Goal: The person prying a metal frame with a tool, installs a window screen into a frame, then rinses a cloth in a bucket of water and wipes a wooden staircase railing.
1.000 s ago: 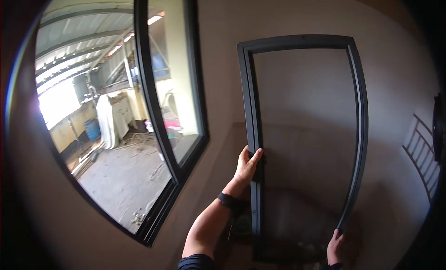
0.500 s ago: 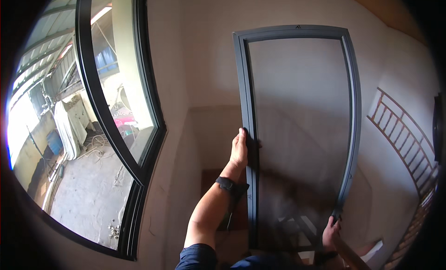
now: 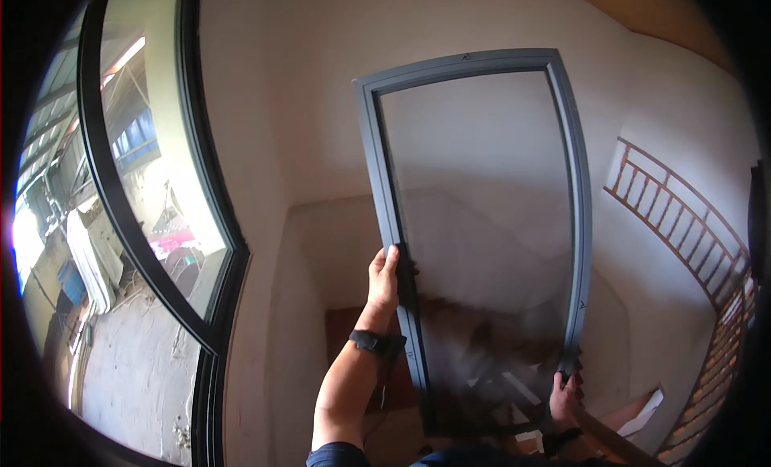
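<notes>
Right of the dark wall window [image 3: 127, 224]: framed panel [image 3: 482, 226], one, grey, tall, top tilted slightly toward the window.

Left grip [image 3: 383, 281]: closed on the upright nearer the window, thumb on the near face. Right grip [image 3: 564, 399]: closed on the upright farther from the window, near its lower end, thumb in front.

Handling (judged): stiff frame, probably metal; moderate weight, unwieldy through its height; smooth faces, liable to slip. Sheet fragile if glass, easily torn if mesh; which, cannot be told. Best holds: both uprights, one low to bear weight; no pressure on the sheet.

Farthest from the window: stair railing [image 3: 661, 202], brown, sloping down away from it.

Obscured: most fingers, behind the uprights; bottom edge of the panel, lost in shadow, support not discernible; pale shapes [image 3: 514, 387] showing through the sheet, blurred, unidentified; window's outer side, cut off.
</notes>
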{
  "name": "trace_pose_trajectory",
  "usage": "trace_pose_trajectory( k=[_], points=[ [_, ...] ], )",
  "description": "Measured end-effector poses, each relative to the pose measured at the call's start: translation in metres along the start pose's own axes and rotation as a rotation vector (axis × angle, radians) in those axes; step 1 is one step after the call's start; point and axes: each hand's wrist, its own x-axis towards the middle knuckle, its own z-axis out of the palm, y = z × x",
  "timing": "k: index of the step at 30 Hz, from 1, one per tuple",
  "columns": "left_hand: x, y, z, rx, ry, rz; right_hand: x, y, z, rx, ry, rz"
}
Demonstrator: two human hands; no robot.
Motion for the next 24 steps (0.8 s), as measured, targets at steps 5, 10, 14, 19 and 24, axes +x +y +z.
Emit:
trace_pose_trajectory(
  k=[5, 10, 14, 19, 24],
  points=[
    [-0.005, -0.005, 0.005, -0.018, -0.005, -0.025, 0.009, 0.028, 0.0, 0.009, 0.043, -0.144],
    [-0.01, -0.021, 0.001, -0.062, -0.03, -0.038, 0.018, 0.021, -0.013, 0.015, 0.047, -0.29],
    [-0.015, -0.029, -0.01, -0.092, -0.067, -0.041, 0.039, -0.043, -0.039, 0.254, -0.242, -0.433],
    [-0.029, -0.017, 0.014, -0.108, -0.012, -0.012, 0.051, -0.078, -0.046, 0.855, -0.477, -0.42],
    [-0.028, -0.021, 0.002, 0.325, 0.131, 0.224, 0.041, -0.08, -0.027, 1.008, -0.416, -0.423]
  ],
)
